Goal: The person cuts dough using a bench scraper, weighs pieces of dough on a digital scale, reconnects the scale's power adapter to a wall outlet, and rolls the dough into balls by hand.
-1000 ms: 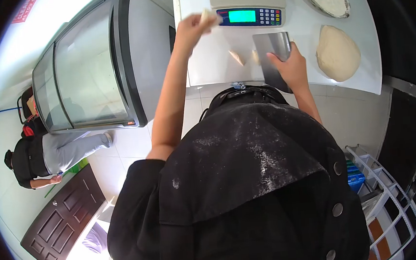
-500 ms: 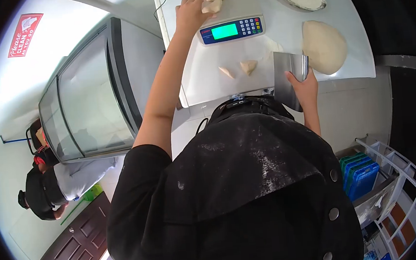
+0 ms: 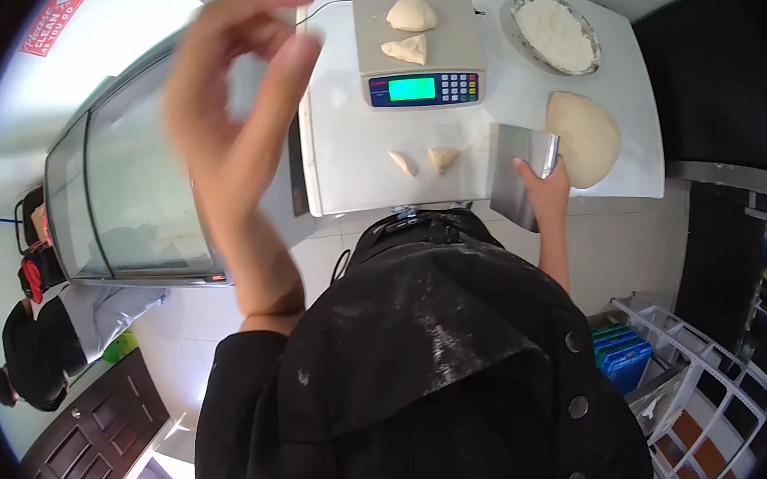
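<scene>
My left hand (image 3: pixel 242 97) is raised close to the camera, left of the scale, its fingers apart and curved with nothing between them. My right hand (image 3: pixel 546 186) grips a metal scraper (image 3: pixel 513 171) at the table's front edge, beside a large dough mass (image 3: pixel 583 138). On the digital scale (image 3: pixel 466 35) lie a rounded dough piece (image 3: pixel 411 15) and a triangular dough piece (image 3: pixel 407 51), apart from each other. Two small dough scraps, a thin one (image 3: pixel 403 162) and a wider one (image 3: pixel 442 159), rest on the white table (image 3: pixel 348 134) left of the scraper.
A bowl of white flour (image 3: pixel 555 32) stands at the table's back right. To the left is a glass-topped freezer (image 3: pixel 138 160), with a person (image 3: pixel 45 347) beyond it. A white rack (image 3: pixel 690 350) with blue containers (image 3: pixel 623 358) is at the lower right.
My left hand has let go of the triangular dough piece on the scale and moved back, up toward the camera. The scraper is still in my right hand. The view has shifted.
</scene>
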`<state>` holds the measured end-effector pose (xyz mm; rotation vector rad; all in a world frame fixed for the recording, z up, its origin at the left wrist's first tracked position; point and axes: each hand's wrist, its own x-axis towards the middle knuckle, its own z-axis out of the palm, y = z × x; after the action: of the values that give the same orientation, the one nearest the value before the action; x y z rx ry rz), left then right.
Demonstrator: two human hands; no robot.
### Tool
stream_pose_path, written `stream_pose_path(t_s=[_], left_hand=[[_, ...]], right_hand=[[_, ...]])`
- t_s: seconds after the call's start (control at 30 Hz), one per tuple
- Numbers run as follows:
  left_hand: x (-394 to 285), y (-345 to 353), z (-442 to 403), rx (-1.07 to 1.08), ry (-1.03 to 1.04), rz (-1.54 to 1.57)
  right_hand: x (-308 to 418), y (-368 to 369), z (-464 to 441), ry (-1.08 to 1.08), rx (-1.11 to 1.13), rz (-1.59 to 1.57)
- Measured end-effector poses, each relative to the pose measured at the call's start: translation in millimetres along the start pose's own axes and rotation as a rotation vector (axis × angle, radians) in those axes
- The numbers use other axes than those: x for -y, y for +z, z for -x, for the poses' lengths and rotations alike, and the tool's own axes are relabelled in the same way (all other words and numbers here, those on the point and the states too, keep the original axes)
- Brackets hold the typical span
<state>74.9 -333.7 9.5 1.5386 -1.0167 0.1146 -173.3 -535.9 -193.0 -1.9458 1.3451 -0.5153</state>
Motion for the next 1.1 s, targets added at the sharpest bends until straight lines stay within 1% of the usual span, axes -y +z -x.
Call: stream_pose_path(t_s=[0.03, 0.1, 0.2, 0.3, 0.37, 0.43, 0.47, 0.57, 0.6, 0.67, 0.7, 0.73, 0.77, 0.8, 0.87, 0.9, 0.93, 0.97, 1.03, 1.07, 1.1], left_hand=[[-16.8, -7.1, 1.6, 0.042, 0.326, 0.061], [-61.4, -60.0, -25.3, 0.820, 0.578, -0.215], [-94.3, -74.8, -13.2, 0.790, 0.540, -0.227], [-95.8, -88.1, 7.4, 0.791, 0.480, -0.226], [-79.7, -187.2, 57.1, 0.701, 0.473, -0.216], [-46.8, -362.4, 134.1, 0.610, 0.483, -0.213], [-44.9, -264.8, 92.9, 0.565, 0.491, -0.219], [-46.1, -203.3, 74.7, 0.441, 0.489, -0.260], [-52.9, -149.6, 55.4, 0.406, 0.478, -0.280], [-59.8, -107.1, 48.2, 0.315, 0.471, -0.329], [-58.0, -97.3, 44.5, 0.287, 0.463, -0.347], [-57.0, -69.2, 34.3, 0.260, 0.452, -0.362], [-64.6, -56.5, 37.3, 0.226, 0.442, -0.378], [-55.3, -60.1, 29.8, 0.193, 0.434, -0.394], [-47.7, -46.1, 32.1, 0.123, 0.425, -0.419], [-47.8, -45.3, 15.7, 0.080, 0.430, -0.434], [-51.1, -20.3, 29.5, 0.039, 0.432, -0.449], [-49.8, -17.1, 28.7, 0.000, 0.430, -0.468], [-57.5, 1.2, 37.6, -0.081, 0.418, -0.509], [-43.5, 8.9, 28.6, -0.116, 0.415, -0.529], [-40.0, 17.1, 25.0, -0.149, 0.416, -0.552]], right_hand=[[2.9, 1.8, -0.8, -0.001, 0.006, -0.025], [4.6, 6.9, -3.7, -0.052, -0.001, -0.011], [13.9, 9.9, -6.9, -0.078, 0.034, -0.020], [20.1, 10.6, -8.6, -0.086, 0.051, 0.004], [23.8, 7.9, -11.2, -0.083, 0.053, 0.004], [17.4, 0.3, -15.0, -0.079, 0.033, 0.023], [15.0, -0.4, -17.7, -0.082, 0.025, 0.025], [9.9, 1.8, -25.6, -0.082, 0.019, 0.005], [6.3, -1.0, -28.6, -0.073, 0.018, -0.011], [13.7, -7.4, -34.6, -0.080, 0.008, -0.025], [14.6, -10.2, -31.6, -0.061, -0.008, -0.034], [11.9, -13.3, -33.0, -0.044, -0.014, -0.012], [10.2, -16.5, -38.7, -0.036, -0.021, 0.012], [9.6, -19.4, -39.6, -0.027, -0.014, 0.009], [7.0, -28.0, -43.4, 0.025, -0.022, -0.142], [5.0, -31.6, -47.4, 0.021, -0.028, -0.203], [1.8, -36.6, -49.0, 0.020, -0.031, -0.262], [1.4, -43.3, -50.7, 0.022, -0.027, -0.268], [4.2, -66.6, -60.1, 0.221, -0.002, -0.280], [4.1, -80.5, -64.7, 0.247, -0.028, -0.283], [-10.7, -95.6, -73.0, 0.217, -0.006, -0.419]])
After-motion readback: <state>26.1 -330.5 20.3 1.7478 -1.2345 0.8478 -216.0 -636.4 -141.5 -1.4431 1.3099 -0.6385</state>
